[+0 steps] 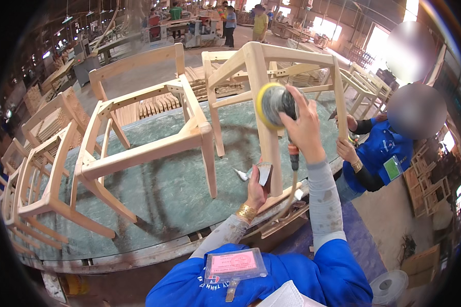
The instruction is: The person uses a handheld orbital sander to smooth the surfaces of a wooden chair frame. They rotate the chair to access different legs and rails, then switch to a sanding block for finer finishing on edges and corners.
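Observation:
My right hand (307,125) is wrapped round the top of a round power sander (281,105) with a yellow-edged pad. The pad's edge meets or nearly touches the upright leg of a bare wooden chair frame (255,69), which is tipped over on the table. A hose hangs down from the sander's orange fitting (293,149). Lower down, my left hand (256,190) closes round a folded piece of sandpaper (264,174) with a grey face, beside the leg's lower end. A small pale pointed thing (241,174) lies next to that hand; its kind is unclear.
The green-topped table (184,204) carries another chair frame (148,166) to the left, with several more beyond it. Opposite on the right, a co-worker in blue (379,148) has hands at the tipped frame. Wood pieces (153,105) are stacked behind the table.

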### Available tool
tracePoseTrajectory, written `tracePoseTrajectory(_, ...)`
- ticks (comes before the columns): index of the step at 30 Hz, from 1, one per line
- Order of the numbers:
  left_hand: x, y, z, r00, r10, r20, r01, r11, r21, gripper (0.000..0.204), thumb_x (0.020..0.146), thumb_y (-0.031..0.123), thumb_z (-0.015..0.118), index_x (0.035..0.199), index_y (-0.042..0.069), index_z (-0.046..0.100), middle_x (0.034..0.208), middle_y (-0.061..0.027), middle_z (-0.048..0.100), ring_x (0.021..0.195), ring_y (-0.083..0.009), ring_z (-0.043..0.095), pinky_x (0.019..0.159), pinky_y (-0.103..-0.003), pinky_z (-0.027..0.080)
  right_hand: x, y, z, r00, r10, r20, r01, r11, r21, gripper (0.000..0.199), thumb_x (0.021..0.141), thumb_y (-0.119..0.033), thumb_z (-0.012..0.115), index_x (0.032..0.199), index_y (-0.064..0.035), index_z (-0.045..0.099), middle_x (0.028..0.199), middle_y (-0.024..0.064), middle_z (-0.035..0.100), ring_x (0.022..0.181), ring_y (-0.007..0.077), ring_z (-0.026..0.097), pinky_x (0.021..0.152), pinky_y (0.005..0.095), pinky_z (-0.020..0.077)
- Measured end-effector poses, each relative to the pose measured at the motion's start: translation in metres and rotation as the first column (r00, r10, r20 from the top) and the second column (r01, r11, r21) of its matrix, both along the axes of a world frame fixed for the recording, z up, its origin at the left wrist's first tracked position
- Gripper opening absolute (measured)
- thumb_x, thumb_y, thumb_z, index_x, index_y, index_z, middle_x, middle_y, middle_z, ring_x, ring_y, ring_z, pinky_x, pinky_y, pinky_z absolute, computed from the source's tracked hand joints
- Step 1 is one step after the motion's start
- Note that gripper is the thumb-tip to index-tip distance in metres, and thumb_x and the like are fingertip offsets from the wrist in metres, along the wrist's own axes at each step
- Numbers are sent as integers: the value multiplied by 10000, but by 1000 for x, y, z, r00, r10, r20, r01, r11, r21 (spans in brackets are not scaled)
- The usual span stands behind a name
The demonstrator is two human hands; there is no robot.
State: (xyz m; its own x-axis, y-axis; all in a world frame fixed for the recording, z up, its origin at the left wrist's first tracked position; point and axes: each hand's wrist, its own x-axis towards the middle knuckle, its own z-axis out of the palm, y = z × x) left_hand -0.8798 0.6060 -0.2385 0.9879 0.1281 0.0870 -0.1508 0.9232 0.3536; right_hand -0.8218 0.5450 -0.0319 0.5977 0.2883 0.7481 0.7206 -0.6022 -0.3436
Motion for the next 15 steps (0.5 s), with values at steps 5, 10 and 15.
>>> tracePoseTrajectory(5,7,11,-8,999,-38,1,38,997,-65,504,974,450,346,1254,55,485,1173,-61,587,1044,-204,583,900,-361,470,-29,-28,-7,996,85,-28,-85,996,8,658,662,-63,680,1278,-215,506,1096,143,597,924,324,547,860,389,453)
tracePoseTrajectory(10,5,8,-7,997,-34,-66,29,998,-62,482,960,475,368,1168,74,538,1107,-46,615,1015,-203,594,882,-356,472,-35,-35,-12,1000,2,-20,-1,998,55,646,674,-71,671,1283,-208,507,1105,117,610,948,330,537,857,396,449)
tracePoseTrajectory(15,-6,-1,8,980,-178,-94,171,982,-76,436,958,448,385,1141,87,545,1075,-27,617,1028,-196,571,896,-360,442,12,-5,-2,983,7,182,-17,998,55,600,715,-130,632,1288,-230,485,984,176,607,980,361,524,853,424,451)
